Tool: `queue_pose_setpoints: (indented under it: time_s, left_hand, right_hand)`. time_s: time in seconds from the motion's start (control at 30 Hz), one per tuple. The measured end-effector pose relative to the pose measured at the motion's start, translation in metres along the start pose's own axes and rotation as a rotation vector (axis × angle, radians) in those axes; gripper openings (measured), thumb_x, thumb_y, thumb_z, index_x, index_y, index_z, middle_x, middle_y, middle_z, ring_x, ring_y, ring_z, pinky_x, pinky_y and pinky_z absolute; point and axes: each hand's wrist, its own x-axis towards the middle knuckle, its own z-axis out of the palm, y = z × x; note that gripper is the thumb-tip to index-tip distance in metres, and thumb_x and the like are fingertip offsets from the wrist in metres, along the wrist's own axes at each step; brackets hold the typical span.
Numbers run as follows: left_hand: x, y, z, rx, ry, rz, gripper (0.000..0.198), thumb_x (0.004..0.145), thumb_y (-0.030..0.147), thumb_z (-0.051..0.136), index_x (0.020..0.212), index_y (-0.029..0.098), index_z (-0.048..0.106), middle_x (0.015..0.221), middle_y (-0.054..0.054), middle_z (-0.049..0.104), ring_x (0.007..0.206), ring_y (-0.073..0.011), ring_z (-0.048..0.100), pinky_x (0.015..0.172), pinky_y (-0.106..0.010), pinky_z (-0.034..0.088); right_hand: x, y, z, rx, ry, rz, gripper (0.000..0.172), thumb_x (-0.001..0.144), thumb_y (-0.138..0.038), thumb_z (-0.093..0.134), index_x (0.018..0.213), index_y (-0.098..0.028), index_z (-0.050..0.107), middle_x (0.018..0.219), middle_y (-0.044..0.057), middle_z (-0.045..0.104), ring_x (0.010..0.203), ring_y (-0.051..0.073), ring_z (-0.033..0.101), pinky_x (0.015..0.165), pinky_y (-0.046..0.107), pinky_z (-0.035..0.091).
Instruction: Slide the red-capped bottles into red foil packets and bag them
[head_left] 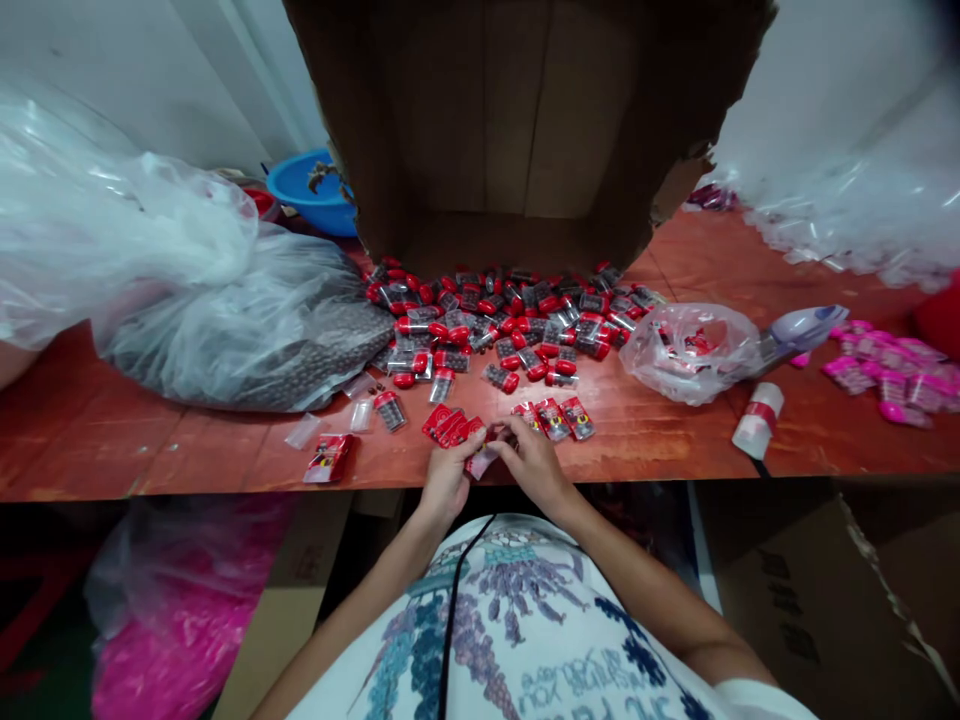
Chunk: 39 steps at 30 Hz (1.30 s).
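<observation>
At the table's front edge my left hand [448, 478] pinches a small red printed card [480, 460] with a pale lower part. My right hand [531, 462] has its thumb and fingertips closed on the same card's right side; whether they hold anything else is hidden. Several red cards [448, 424] lie fanned out just beyond my left hand, and a few more [553, 418] lie in a row beyond my right. A thicker stack of red cards [328, 458] sits to the left. Farther back spreads a heap of small clear red-capped containers [525, 325] with dark contents.
Behind the heap a large cardboard box [517, 110] lies with its opening toward me. On the left rests a plastic bag of dark beads [262, 340]. To the right are a clear bag [690, 350], a white-and-red cylinder [758, 420] and pink containers [900, 370].
</observation>
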Motion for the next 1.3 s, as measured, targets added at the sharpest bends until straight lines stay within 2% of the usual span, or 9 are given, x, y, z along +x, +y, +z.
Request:
queue_pose_setpoints:
  time_s: [0.1, 0.27, 0.5, 0.7, 0.8, 0.93, 1.07, 1.17, 1.3]
  left_hand:
    - [0.002, 0.000, -0.004, -0.002, -0.016, 0.036, 0.034, 0.053, 0.008, 0.081, 0.084, 0.011, 0.068, 0.076, -0.005, 0.072, 0.067, -0.0173, 0.068, 0.068, -0.029, 0.057]
    - [0.004, 0.005, -0.011, -0.024, 0.016, 0.050, 0.035, 0.048, 0.004, 0.081, 0.081, 0.009, 0.069, 0.076, -0.006, 0.073, 0.068, -0.0195, 0.069, 0.069, -0.031, 0.058]
    - [0.003, 0.013, -0.013, -0.026, 0.017, 0.070, 0.035, 0.048, 0.005, 0.081, 0.080, 0.009, 0.070, 0.073, -0.006, 0.072, 0.063, -0.0194, 0.068, 0.065, -0.030, 0.057]
    - [0.002, 0.018, -0.020, 0.003, 0.054, -0.018, 0.025, 0.055, 0.004, 0.076, 0.079, 0.008, 0.070, 0.072, -0.008, 0.072, 0.061, -0.0186, 0.067, 0.061, -0.029, 0.057]
    - [0.006, 0.022, -0.023, 0.005, 0.082, -0.071, 0.015, 0.059, 0.002, 0.070, 0.073, 0.007, 0.069, 0.068, -0.008, 0.071, 0.057, -0.0165, 0.065, 0.055, -0.026, 0.056]
    - [0.011, 0.029, -0.021, -0.034, 0.125, -0.063, 0.011, 0.062, -0.002, 0.066, 0.069, 0.006, 0.067, 0.066, -0.007, 0.069, 0.055, -0.0146, 0.065, 0.054, -0.023, 0.055]
    - [0.012, 0.035, -0.014, -0.107, 0.138, -0.078, 0.013, 0.067, -0.005, 0.062, 0.072, 0.006, 0.067, 0.069, -0.008, 0.070, 0.058, -0.0150, 0.066, 0.059, -0.024, 0.056]
    - [0.012, 0.038, -0.011, -0.175, 0.140, -0.092, 0.014, 0.072, -0.005, 0.059, 0.071, 0.008, 0.066, 0.068, -0.007, 0.068, 0.057, -0.0140, 0.065, 0.059, -0.025, 0.056]
    - [0.012, 0.040, -0.012, -0.249, 0.146, -0.077, 0.017, 0.076, -0.004, 0.058, 0.068, 0.011, 0.063, 0.065, -0.004, 0.066, 0.056, -0.0114, 0.063, 0.064, -0.024, 0.056]
  right_hand:
    - [0.010, 0.000, 0.002, -0.102, -0.004, -0.053, 0.031, 0.086, -0.019, 0.052, 0.117, -0.021, 0.056, 0.096, 0.005, 0.067, 0.087, 0.018, 0.062, 0.079, 0.030, 0.049]
    - [0.022, -0.001, -0.003, -0.219, -0.137, -0.191, 0.036, 0.088, -0.015, 0.047, 0.122, -0.020, 0.057, 0.109, 0.009, 0.067, 0.098, 0.021, 0.062, 0.086, 0.034, 0.048]
    - [0.038, -0.012, -0.007, -0.130, -0.292, -0.261, 0.041, 0.090, -0.017, 0.046, 0.130, -0.024, 0.050, 0.114, 0.005, 0.066, 0.098, 0.017, 0.063, 0.085, 0.029, 0.048]
    - [0.048, -0.012, -0.007, -0.281, -0.382, -0.297, 0.041, 0.093, -0.022, 0.045, 0.133, -0.030, 0.045, 0.112, 0.001, 0.067, 0.097, 0.015, 0.063, 0.082, 0.025, 0.047]
    - [0.065, 0.002, -0.016, -0.459, -0.327, -0.327, 0.038, 0.093, -0.015, 0.042, 0.128, -0.026, 0.051, 0.110, 0.003, 0.066, 0.097, 0.014, 0.061, 0.083, 0.025, 0.046]
    - [0.091, 0.020, -0.029, -0.685, -0.217, -0.370, 0.036, 0.091, -0.012, 0.045, 0.123, -0.022, 0.057, 0.128, 0.010, 0.055, 0.108, 0.022, 0.052, 0.092, 0.035, 0.041]
    - [0.096, 0.025, -0.024, -0.660, -0.304, -0.403, 0.033, 0.090, -0.012, 0.048, 0.118, -0.023, 0.061, 0.124, 0.010, 0.057, 0.104, 0.022, 0.052, 0.089, 0.036, 0.041]
    - [0.089, 0.021, -0.013, -0.518, -0.378, -0.407, 0.027, 0.089, -0.016, 0.051, 0.112, -0.025, 0.064, 0.116, 0.005, 0.060, 0.102, 0.019, 0.053, 0.087, 0.031, 0.041]
    - [0.084, 0.016, -0.006, -0.412, -0.453, -0.430, 0.029, 0.089, -0.018, 0.051, 0.114, -0.029, 0.062, 0.113, 0.001, 0.060, 0.099, 0.015, 0.053, 0.085, 0.026, 0.041]
